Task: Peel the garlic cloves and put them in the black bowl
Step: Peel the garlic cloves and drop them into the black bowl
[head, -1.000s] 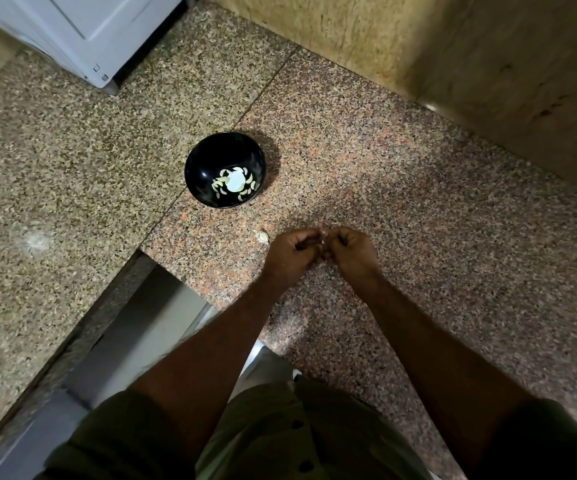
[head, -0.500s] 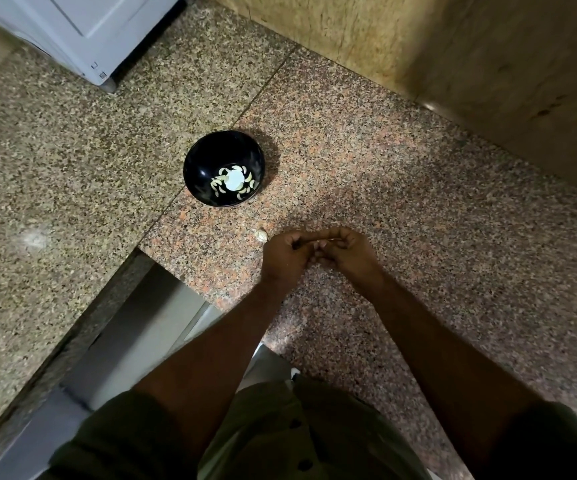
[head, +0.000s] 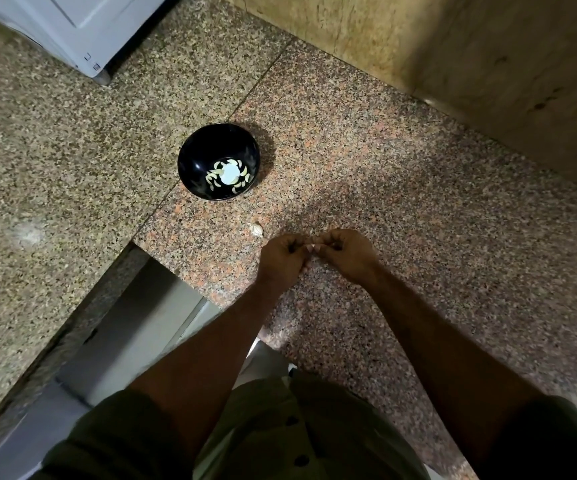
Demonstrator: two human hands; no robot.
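Bowl stands on the surface, left of centre, on the seam between two slabs. Peeled garlic cloves lie in the bowl's bottom, ringed around its middle. One loose garlic clove lies on the surface, nearer the person than the bowl and slightly right of it, apart from it. Left hand and right hand meet over the surface just right of the loose clove, fingers touching; what they pinch is too small to tell. Appliance sits at the far left corner. Wall runs behind and to the right. The surface's near-left edge drops to a recess below.
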